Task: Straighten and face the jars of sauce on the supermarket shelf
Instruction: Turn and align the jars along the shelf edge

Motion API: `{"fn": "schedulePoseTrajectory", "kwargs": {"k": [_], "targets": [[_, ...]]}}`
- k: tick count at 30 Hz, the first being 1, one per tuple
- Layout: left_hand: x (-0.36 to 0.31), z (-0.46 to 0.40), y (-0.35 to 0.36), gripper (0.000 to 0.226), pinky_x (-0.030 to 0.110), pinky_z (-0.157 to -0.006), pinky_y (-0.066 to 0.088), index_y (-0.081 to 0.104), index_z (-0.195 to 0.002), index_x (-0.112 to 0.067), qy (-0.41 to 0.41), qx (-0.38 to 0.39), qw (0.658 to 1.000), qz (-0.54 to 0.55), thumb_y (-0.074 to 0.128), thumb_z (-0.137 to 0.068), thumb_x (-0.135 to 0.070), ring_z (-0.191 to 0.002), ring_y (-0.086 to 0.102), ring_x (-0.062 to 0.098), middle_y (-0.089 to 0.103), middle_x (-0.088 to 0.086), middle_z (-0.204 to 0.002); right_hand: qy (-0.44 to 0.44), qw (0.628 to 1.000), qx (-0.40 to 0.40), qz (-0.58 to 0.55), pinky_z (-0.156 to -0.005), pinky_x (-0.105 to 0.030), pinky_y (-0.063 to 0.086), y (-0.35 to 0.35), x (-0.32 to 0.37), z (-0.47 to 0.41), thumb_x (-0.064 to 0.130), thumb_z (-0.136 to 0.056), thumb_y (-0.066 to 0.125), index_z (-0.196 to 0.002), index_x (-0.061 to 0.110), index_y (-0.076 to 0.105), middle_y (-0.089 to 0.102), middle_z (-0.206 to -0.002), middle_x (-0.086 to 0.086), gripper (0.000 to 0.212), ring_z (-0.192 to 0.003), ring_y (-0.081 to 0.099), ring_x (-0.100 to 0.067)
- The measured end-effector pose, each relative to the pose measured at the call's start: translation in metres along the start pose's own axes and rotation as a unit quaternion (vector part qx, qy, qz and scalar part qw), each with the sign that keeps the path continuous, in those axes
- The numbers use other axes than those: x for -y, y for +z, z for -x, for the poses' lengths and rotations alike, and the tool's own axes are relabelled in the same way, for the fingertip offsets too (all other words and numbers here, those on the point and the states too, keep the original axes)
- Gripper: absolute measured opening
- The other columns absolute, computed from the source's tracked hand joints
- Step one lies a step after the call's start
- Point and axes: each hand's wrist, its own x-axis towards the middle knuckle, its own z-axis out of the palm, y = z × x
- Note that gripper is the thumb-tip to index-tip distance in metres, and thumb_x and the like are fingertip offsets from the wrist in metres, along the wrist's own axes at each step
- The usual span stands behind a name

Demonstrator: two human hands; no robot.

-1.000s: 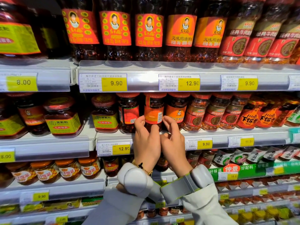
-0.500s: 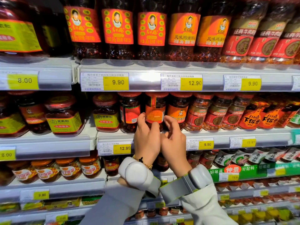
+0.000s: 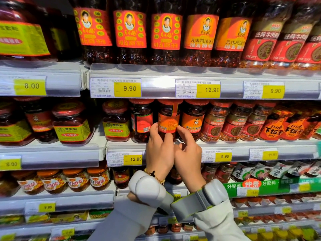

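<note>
Lighting: bright, even store light from above and in front. Strong white glare on the clear price rail (image 3: 166,82) of the upper shelf, near centre. Deep shadow under that shelf, darkening the lids of the middle-row jars (image 3: 169,119). Upper left corner nearly black. Wide-angle bowing: shelf edges curve, bottles lean outward at left and right margins. Soft focus overall; small label print smeared, edges blurrier than centre.
</note>
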Motion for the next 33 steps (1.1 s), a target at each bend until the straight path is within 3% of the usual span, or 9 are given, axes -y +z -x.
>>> {"fn": "schedulePoseTrajectory", "kwargs": {"k": [5,8,12,14,16,21,25,28,33], "targets": [[0.002,0.012,0.001,0.061,0.032,-0.101,0.034,0.037,-0.128,-0.02,0.011,-0.013,1.0,0.017,0.038,-0.069,-0.035,-0.121,0.044,0.016,0.047,0.0,-0.133,-0.001,0.999,0.036,-0.019,-0.059,-0.01,0.038,-0.004,-0.001,-0.003,-0.001,-0.076,0.054,-0.123,0.025,0.053,0.066,-0.103,-0.021,0.053,-0.093,0.047,-0.009],[0.004,0.006,0.0,0.062,0.034,-0.103,0.034,0.036,-0.13,-0.02,0.01,-0.017,1.0,0.018,0.038,-0.07,-0.036,-0.123,0.043,0.017,0.046,0.001,-0.134,-0.001,1.0,0.004,-0.022,-0.065,-0.015,0.04,-0.003,-0.003,-0.002,-0.004,-0.075,0.052,-0.119,0.023,0.056,0.066,-0.097,-0.022,0.052,-0.091,0.048,-0.013],[0.002,-0.008,0.0,0.066,0.04,-0.104,0.034,0.033,-0.135,-0.024,-0.007,0.011,1.0,-0.002,0.038,-0.072,-0.044,-0.124,0.044,0.021,0.046,0.001,-0.139,-0.01,1.0,-0.021,-0.02,-0.059,-0.002,0.036,-0.001,-0.005,0.004,-0.005,-0.074,0.051,-0.112,0.022,0.061,0.065,-0.076,-0.009,0.048,-0.076,0.053,-0.013],[0.002,-0.009,0.0,0.063,0.042,-0.103,0.037,0.036,-0.132,-0.023,-0.007,0.007,1.0,0.008,0.04,-0.072,-0.044,-0.121,0.047,0.022,0.049,0.001,-0.135,-0.012,1.0,-0.013,-0.009,-0.058,-0.001,0.036,-0.002,-0.005,0.002,-0.005,-0.073,0.051,-0.112,0.022,0.061,0.068,-0.084,-0.016,0.048,-0.068,0.052,-0.011],[0.002,-0.007,0.0,0.06,0.042,-0.101,0.039,0.039,-0.129,-0.021,-0.006,-0.003,1.0,0.021,0.04,-0.072,-0.041,-0.117,0.049,0.023,0.052,0.002,-0.129,-0.014,1.0,-0.005,-0.001,-0.059,0.0,0.036,-0.003,-0.004,-0.001,-0.005,-0.072,0.051,-0.114,0.02,0.06,0.068,-0.089,-0.019,0.05,-0.074,0.053,-0.012],[0.003,0.006,0.0,0.051,0.037,-0.101,0.037,0.042,-0.119,-0.021,0.006,-0.029,0.999,0.01,0.039,-0.07,-0.036,-0.117,0.048,0.018,0.052,0.001,-0.127,0.005,1.0,0.029,0.0,-0.07,-0.022,0.043,-0.004,-0.004,-0.007,-0.004,-0.072,0.052,-0.118,0.023,0.057,0.067,-0.096,-0.021,0.053,-0.087,0.053,-0.014],[0.002,-0.002,-0.006,0.036,0.04,-0.104,0.036,0.04,-0.119,-0.02,0.005,-0.02,1.0,0.017,0.046,-0.085,-0.027,-0.121,0.046,0.018,0.05,0.002,-0.129,0.004,0.999,0.029,0.02,-0.074,-0.026,0.042,-0.003,-0.005,-0.009,-0.001,-0.074,0.053,-0.119,0.024,0.056,0.068,-0.096,-0.02,0.052,-0.083,0.055,-0.017],[0.003,-0.006,-0.006,0.053,0.041,-0.104,0.035,0.033,-0.136,-0.022,-0.003,0.023,0.998,-0.051,0.042,-0.085,-0.034,-0.124,0.044,0.023,0.045,0.002,-0.139,0.006,0.998,0.034,0.046,-0.065,-0.026,0.04,-0.001,-0.009,-0.005,0.004,-0.077,0.054,-0.123,0.023,0.053,0.068,-0.089,-0.015,0.05,-0.067,0.055,-0.018],[0.0,-0.001,-0.006,0.073,0.042,-0.1,0.037,0.031,-0.139,-0.027,-0.001,0.019,0.997,-0.08,0.034,-0.068,-0.04,-0.121,0.046,0.026,0.046,0.0,-0.14,0.012,0.998,0.029,0.052,-0.068,-0.028,0.04,0.004,-0.01,-0.002,0.006,-0.078,0.055,-0.13,0.022,0.048,0.061,-0.083,-0.002,0.055,-0.07,0.054,-0.019]]}}
